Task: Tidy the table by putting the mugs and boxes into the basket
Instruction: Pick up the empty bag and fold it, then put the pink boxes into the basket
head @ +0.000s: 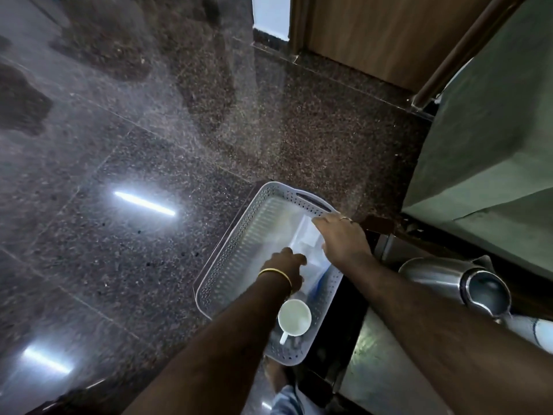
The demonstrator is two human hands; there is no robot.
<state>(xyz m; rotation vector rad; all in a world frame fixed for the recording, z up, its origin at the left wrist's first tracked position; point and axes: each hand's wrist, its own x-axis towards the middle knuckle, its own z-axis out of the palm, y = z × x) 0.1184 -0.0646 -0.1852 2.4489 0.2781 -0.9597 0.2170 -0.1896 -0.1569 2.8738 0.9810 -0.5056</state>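
Both arms reach into the basket [227, 250]; left hand [287, 269] and right hand [341, 239] grip a box [308, 235].

no legible text, label, brand, number or sign on any item in view. white box [308, 238] in the basket [236, 244]: faces pale and blurred, with a blue mark at its near end too smeared to read. white mug [294, 317]: plain, no print visible. steel vessels [454, 283] at right: bare metal, no marking made out.
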